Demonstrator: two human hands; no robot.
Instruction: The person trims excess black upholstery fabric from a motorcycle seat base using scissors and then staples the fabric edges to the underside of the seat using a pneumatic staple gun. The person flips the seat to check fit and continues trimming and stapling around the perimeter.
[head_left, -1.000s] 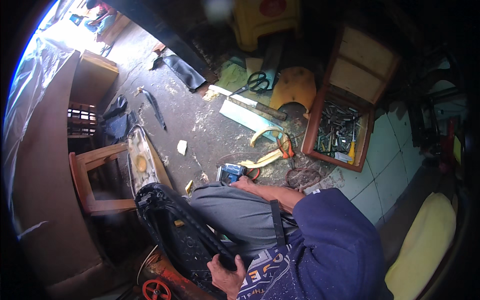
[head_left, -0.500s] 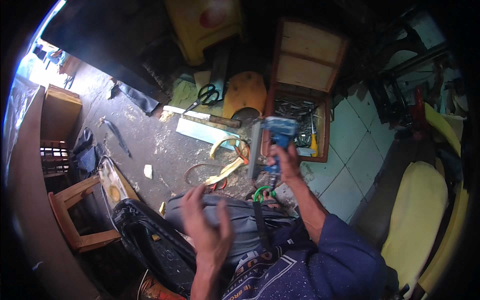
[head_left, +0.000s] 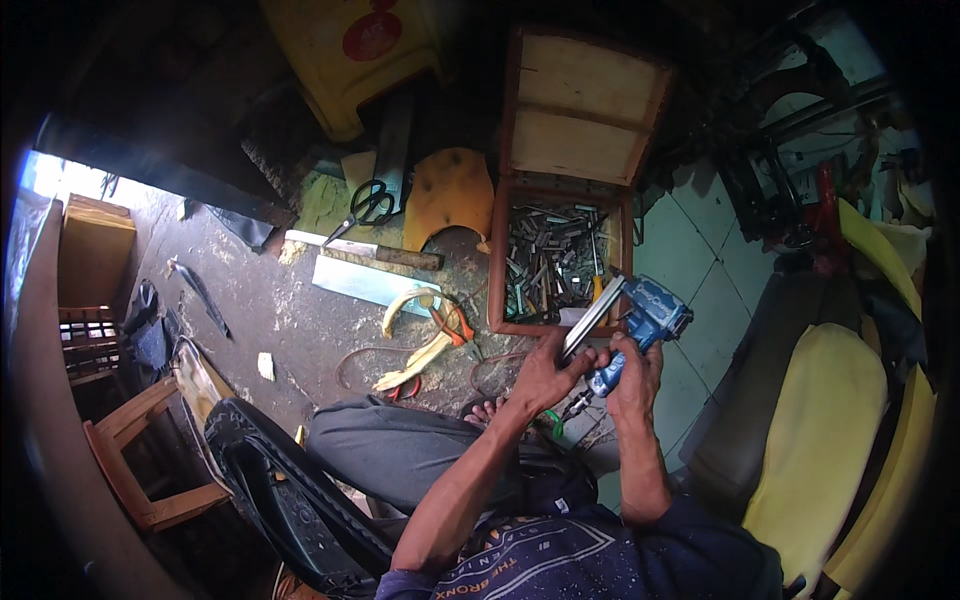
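Note:
A blue pneumatic staple gun [head_left: 648, 312] is held up in front of me, beside the near right corner of an open wooden box [head_left: 500, 327]. My right hand [head_left: 634, 378] wraps round its handle. My left hand [head_left: 553, 373] is closed at the near end of the gun's long silver magazine [head_left: 595, 318]; the fingertips are partly hidden. From the handle's base a metal fitting leads down toward a green hose [head_left: 550, 424]. Inside the box lie many strips of staples [head_left: 548, 262] and a screwdriver with a yellow handle [head_left: 598, 285].
Scissors [head_left: 368, 208], a knife [head_left: 400, 256], orange-handled pliers [head_left: 455, 322] and yellow foam scraps [head_left: 415, 362] lie on the floor ahead. A yellow stool [head_left: 325, 90] stands behind them. To my left are a black seat [head_left: 290, 480] and a wooden frame [head_left: 130, 430]; yellow foam [head_left: 815, 430] leans at right.
My left hand has come across from the left to the staple gun's magazine. The gun has moved right and nearer, and is tilted. The view has shifted somewhat.

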